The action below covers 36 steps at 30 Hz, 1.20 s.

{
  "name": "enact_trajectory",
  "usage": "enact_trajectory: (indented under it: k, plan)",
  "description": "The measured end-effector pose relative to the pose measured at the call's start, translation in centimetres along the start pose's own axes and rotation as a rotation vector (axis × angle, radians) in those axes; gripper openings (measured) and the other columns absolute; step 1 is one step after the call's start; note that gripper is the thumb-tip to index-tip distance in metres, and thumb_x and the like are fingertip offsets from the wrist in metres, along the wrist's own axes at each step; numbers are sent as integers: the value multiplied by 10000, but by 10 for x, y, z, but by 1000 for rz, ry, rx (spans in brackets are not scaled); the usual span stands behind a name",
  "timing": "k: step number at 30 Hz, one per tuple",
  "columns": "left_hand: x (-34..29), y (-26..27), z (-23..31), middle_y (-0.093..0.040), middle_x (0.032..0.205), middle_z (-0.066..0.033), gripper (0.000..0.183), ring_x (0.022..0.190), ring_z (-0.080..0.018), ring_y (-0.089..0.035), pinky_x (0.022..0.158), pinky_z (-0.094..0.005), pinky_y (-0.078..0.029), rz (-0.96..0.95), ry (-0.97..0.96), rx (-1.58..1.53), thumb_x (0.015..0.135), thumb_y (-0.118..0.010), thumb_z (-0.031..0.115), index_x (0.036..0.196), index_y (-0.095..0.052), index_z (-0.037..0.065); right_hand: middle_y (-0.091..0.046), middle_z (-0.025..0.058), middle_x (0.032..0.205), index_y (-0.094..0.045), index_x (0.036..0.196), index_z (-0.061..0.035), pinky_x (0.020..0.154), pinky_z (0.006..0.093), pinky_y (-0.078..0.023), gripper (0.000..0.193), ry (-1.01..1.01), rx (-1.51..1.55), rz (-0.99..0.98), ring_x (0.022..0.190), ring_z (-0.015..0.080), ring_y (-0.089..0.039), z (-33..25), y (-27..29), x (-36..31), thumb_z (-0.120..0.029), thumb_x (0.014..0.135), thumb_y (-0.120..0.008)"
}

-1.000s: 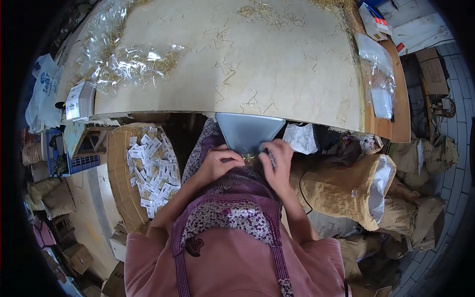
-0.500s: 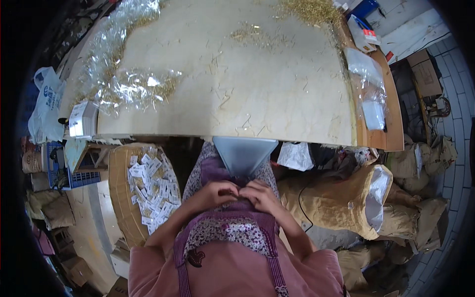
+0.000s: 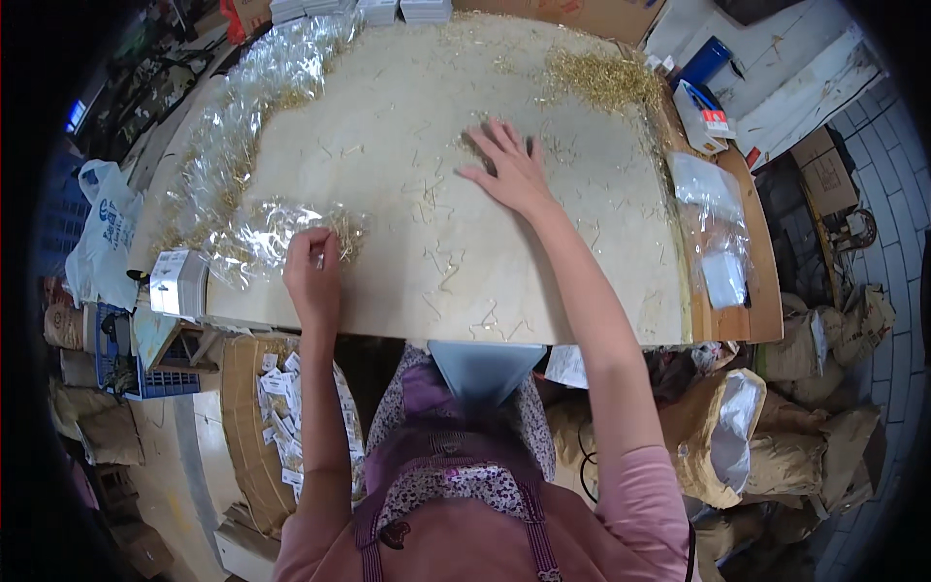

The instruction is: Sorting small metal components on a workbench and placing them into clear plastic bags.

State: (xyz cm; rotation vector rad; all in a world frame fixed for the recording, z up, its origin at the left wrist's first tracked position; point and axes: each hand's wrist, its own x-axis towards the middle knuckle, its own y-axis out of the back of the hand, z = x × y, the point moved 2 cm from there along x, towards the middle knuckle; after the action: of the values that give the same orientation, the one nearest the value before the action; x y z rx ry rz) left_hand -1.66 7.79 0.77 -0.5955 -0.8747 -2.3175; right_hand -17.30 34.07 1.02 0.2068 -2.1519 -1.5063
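My left hand is at the near edge of a heap of clear plastic bags holding gold-coloured wire pieces. Its fingers curl toward the thumb; whatever they may pinch cannot be made out. Farther right, my right hand reaches over the tabletop with fingers spread, palm down, above scattered small bent gold wires. More loose bent wires lie between the two hands and toward the near edge. A dense pile of gold wire pieces sits at the far right, beyond my right hand.
A stack of white cards stands at the table's left corner. Flat clear bags lie on the right ledge beside a small white box. Below the edge are a blue-grey chute-like piece and a carton of packed cards.
Both hands have risen from my lap onto the table: the left to the bag heap, the right far across, its fingers now spread. The view has shifted, showing more of the table's far side.
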Motion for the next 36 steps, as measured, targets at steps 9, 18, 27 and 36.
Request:
enact_trajectory:
  k: [9, 18, 27, 36]
  plan:
    - [4, 2, 9, -586, 1066, -90, 185, 970, -258, -544, 845, -386, -414, 40, -193, 388, 807, -591, -1, 966, -630, 86, -390, 97, 1427, -471, 1332, -206, 1106, 515, -183, 478, -112, -30, -144, 1352, 302, -294, -5, 24, -56, -410, 901, -494]
    - [-13, 5, 31, -520, 1218, -111, 222, 1199, -299, -446, 1057, -534, -213, 29, -269, 516, 776, -593, 7, 958, -656, 116, -508, 175, 1305, -538, 1257, -61, 1064, 406, -293, 381, -751, -334, 599, 1248, 317, -438, 149, 128, -243, -84, 881, -483]
    - [-89, 19, 87, -460, 1306, -102, 249, 1271, -277, -386, 1097, -525, -161, -255, -153, 214, 755, -653, 27, 990, -648, 107, -657, 153, 1035, -683, 1009, -54, 961, 417, -395, 214, -727, -592, 666, 956, 326, -588, 162, 145, -284, -114, 847, -556]
    - [-109, 9, 142, -527, 1224, -152, 453, 1157, -236, -496, 993, -342, -358, -578, 60, -465, 784, -650, 22, 1223, -536, 29, -587, 67, 835, -617, 781, 17, 720, 260, -416, 127, -493, 1136, 496, 775, 122, -526, -51, 86, -249, -58, 869, -565]
